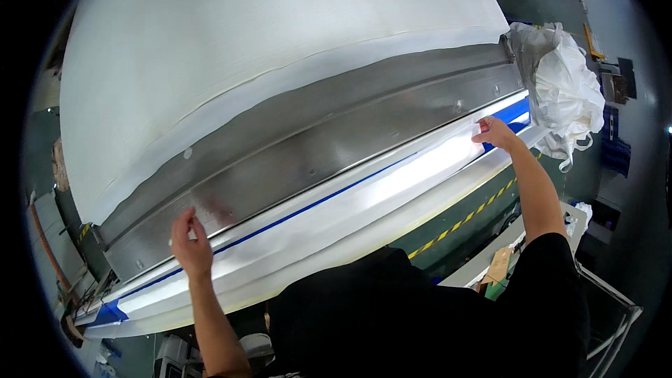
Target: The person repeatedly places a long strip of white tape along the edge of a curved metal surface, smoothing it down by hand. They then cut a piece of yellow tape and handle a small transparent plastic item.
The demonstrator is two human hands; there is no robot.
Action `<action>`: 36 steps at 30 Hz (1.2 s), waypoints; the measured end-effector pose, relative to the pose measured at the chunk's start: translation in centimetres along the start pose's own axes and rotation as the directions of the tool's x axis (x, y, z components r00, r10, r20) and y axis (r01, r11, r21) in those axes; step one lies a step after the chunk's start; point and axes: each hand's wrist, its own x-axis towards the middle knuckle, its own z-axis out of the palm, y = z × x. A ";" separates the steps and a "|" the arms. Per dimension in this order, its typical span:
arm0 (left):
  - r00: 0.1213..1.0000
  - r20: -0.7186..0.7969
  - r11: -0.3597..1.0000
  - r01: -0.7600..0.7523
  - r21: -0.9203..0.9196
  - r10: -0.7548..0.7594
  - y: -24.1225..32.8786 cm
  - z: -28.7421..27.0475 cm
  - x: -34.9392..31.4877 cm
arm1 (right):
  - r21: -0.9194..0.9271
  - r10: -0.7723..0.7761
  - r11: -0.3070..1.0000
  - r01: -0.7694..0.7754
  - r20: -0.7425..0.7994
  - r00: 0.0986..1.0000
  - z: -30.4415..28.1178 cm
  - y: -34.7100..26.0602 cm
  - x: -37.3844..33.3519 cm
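Observation:
A long white cloth strip [434, 168] lies along a brightly lit ledge in front of me, beside a thin blue line. At its right end my right hand [494, 133] pinches the cloth's edge between thumb and fingers. Blue material [514, 110] shows just beyond that hand. My left hand [191, 243] is raised near the left part of the ledge, fingers loosely bent and apart, with no object clearly in it. Past the ledge runs a grey metal plate [315, 147], and over its far side hangs a wide white sheet [294, 21].
A crumpled white bag [563, 80] bulges at the ledge's right end. Blue tape or film [110, 313] covers the left end. Yellow-black striped tape [458, 224] marks the green floor. A cart with a metal frame [616, 322] stands at my lower right.

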 end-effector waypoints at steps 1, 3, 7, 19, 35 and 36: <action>1.000 0.003 0.999 0.015 -0.049 -0.015 0.9 0.3 -0.3 | 0.061 -0.012 0.998 0.010 0.038 0.999 0.9 -0.7 -0.6; 1.000 0.009 0.992 0.012 -0.129 -0.011 2.5 1.5 -0.8 | 0.085 -0.060 0.995 0.054 0.074 0.995 3.1 -2.2 -1.9; 0.996 0.067 0.964 -0.034 -0.265 0.054 6.5 3.6 -1.8 | 0.251 -0.134 0.964 0.089 0.165 0.977 7.4 -5.4 -4.1; 0.687 0.429 0.769 -0.304 -0.563 0.586 19.4 5.7 -3.9 | 0.211 -0.653 0.753 0.623 0.358 0.668 17.2 -16.2 -17.4; 0.546 0.740 0.920 -0.220 -0.325 0.392 12.1 1.7 -5.7 | 0.574 -0.547 0.693 -0.435 0.813 0.202 31.7 -29.3 -16.3; 0.575 0.707 0.911 -0.239 -0.336 0.412 11.9 1.5 -5.9 | 0.543 -0.519 0.710 -0.449 0.834 0.188 32.2 -29.4 -16.7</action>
